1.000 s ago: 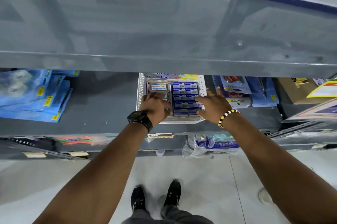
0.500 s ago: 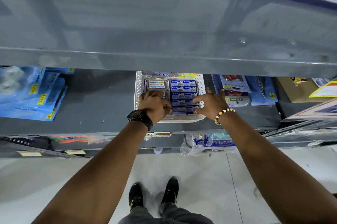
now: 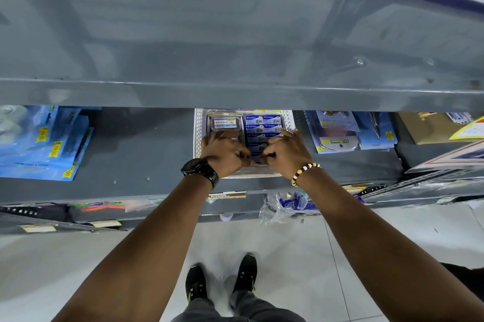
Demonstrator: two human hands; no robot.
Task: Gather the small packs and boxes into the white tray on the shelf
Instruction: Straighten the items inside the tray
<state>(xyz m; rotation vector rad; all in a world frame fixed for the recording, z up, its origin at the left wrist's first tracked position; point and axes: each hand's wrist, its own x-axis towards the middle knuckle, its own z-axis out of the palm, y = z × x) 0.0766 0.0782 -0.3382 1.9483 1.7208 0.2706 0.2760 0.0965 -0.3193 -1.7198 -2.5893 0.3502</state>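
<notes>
A white perforated tray (image 3: 199,128) sits on the grey middle shelf (image 3: 146,154). It holds a clear labelled pack (image 3: 225,122) on the left and rows of small blue boxes (image 3: 263,124) on the right. My left hand (image 3: 222,152), with a black watch, and my right hand (image 3: 288,150), with a beaded bracelet, meet over the tray's front. Their fingertips close on a small blue box (image 3: 269,155) at the near end of the rows. The fingers are blurred and hide the front of the tray.
A deep grey shelf (image 3: 235,91) overhangs just above the tray. Blue blister packs (image 3: 44,143) lie far left, and scissor and tool packs (image 3: 337,133) lie to the right beside a brown box (image 3: 424,130). A plastic bag (image 3: 285,206) hangs from the shelf below.
Both hands have drawn in from the tray's sides toward its front middle. Their fingers have curled together over the nearest blue boxes. The tray has stayed put.
</notes>
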